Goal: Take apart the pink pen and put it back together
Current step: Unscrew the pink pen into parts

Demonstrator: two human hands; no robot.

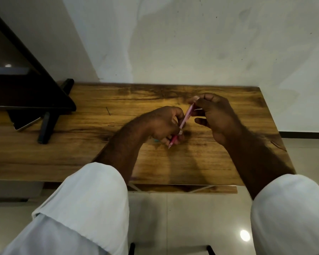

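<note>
White sleeves lead to both hands, left and right, gripping the pink pen.

surface: a wooden table with dark grain streaks is standing against a pale wall
left end: a black stand is resting on the top, its legs planted on the wood
beside the stand: a dark flat device with a light edge is lying under it, on the table
underneath: a lower wooden shelf is showing below the front edge
</note>
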